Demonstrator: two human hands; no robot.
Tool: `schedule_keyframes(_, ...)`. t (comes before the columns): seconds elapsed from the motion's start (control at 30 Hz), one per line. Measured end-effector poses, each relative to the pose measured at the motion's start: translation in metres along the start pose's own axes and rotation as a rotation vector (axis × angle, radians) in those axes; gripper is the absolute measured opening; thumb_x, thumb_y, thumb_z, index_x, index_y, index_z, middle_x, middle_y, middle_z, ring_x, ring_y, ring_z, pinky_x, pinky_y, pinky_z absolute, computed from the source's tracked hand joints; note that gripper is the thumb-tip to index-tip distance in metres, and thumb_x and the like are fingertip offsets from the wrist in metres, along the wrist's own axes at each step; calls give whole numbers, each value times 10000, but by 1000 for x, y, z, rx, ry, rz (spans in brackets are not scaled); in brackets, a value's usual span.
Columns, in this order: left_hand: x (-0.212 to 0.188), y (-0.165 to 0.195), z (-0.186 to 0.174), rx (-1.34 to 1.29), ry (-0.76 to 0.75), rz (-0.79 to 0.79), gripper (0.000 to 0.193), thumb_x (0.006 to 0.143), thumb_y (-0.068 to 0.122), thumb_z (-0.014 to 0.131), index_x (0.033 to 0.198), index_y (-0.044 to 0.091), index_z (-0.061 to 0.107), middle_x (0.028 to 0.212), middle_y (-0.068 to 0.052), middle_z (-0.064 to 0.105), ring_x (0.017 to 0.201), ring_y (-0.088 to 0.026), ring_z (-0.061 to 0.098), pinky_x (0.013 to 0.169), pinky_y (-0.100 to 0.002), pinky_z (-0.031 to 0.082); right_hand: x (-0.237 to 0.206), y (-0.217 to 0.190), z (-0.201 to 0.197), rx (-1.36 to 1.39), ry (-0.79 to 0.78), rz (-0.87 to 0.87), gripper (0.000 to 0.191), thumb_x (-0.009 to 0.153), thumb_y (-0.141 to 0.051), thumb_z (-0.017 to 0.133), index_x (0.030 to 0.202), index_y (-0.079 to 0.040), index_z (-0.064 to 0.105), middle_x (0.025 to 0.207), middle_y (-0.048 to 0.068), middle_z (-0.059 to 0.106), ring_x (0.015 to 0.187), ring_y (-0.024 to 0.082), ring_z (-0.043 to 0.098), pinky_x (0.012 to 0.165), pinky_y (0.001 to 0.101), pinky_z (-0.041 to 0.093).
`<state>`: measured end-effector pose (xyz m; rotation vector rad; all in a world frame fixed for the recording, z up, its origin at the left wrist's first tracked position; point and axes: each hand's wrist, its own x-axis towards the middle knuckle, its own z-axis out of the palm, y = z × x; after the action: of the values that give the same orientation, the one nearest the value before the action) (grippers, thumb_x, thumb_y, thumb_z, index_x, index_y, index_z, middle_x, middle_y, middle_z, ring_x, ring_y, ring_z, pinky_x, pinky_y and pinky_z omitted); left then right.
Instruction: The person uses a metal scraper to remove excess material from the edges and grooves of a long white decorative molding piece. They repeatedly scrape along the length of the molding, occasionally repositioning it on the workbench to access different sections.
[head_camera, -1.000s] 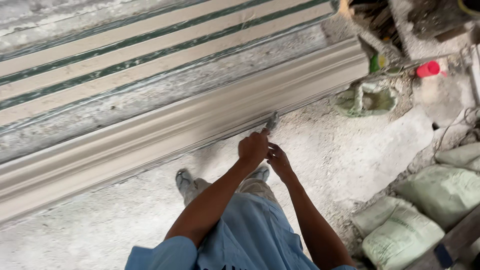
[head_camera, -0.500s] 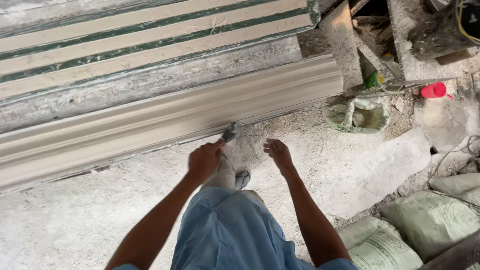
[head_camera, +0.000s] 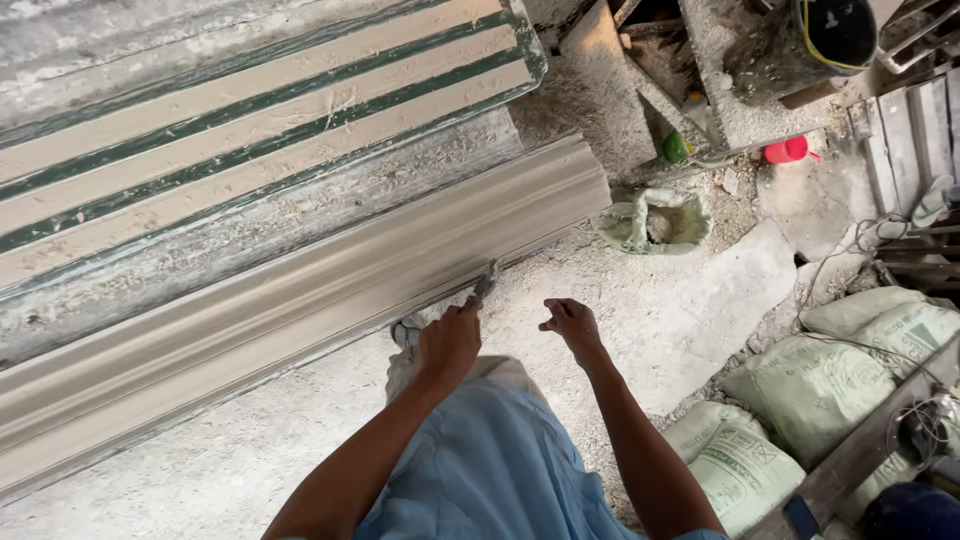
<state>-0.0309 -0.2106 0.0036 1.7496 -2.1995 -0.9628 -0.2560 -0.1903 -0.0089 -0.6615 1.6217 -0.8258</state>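
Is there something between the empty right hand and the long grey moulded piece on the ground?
Nothing visible. Only bare dusty floor lies between the open right hand and the long grey moulded cornice piece. The left hand holds a small metal tool at its lower edge.

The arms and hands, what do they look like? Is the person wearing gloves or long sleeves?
No gloves: the left hand and right hand are both bare. The forearms are bare too, with no watch or rings visible. Blue sleeve edges show only at the bottom, near the elbows.
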Motion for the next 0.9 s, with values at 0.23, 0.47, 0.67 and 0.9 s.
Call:
schedule_keyframes(0.23, 70, 84, 46, -107, 31, 122, 281, 955, 178, 552, 1205, 127, 670, 939, -192, 721, 736, -380, 741, 644, -518, 596, 39, -23, -8, 188, -130, 12, 427, 1098, -228, 499, 1407, 63, 546, 1213, 189, 685, 1050, 257, 689, 878, 394, 582)
schedule_keyframes(0.47, 78, 107, 66, 3, 20, 27, 291, 969, 226, 555, 1226, 166, 679, 871, -183, 723, 707, -395, 724, 623, -534, 584, 83, -43, -84, 140, -139, 101, 484, 1030, -142, 469, 1492, -5, 430, 1370, 192, 642, 1190, 311, 679, 1011, 428, 541)
schedule_keyframes(0.67, 108, 158, 92, 69, 25, 57, 283, 1011, 225, 543, 1253, 127, 653, 945, -169, 714, 610, -324, 728, 492, -464, 585, 125, -46, -173, 91, -196, 144, 525, 1012, -187, 482, 1502, -12, 421, 1400, 193, 628, 1216, 330, 670, 1043, 453, 527)
schedule_keyframes(0.9, 120, 159, 121, 270, 154, 119, 321, 953, 178, 564, 1259, 169, 660, 968, -127, 711, 591, -286, 718, 471, -431, 566, 162, -50, -220, 68, -374, 124, 575, 1013, -246, 497, 1526, -9, 392, 1432, 198, 595, 1251, 347, 631, 1064, 487, 490)
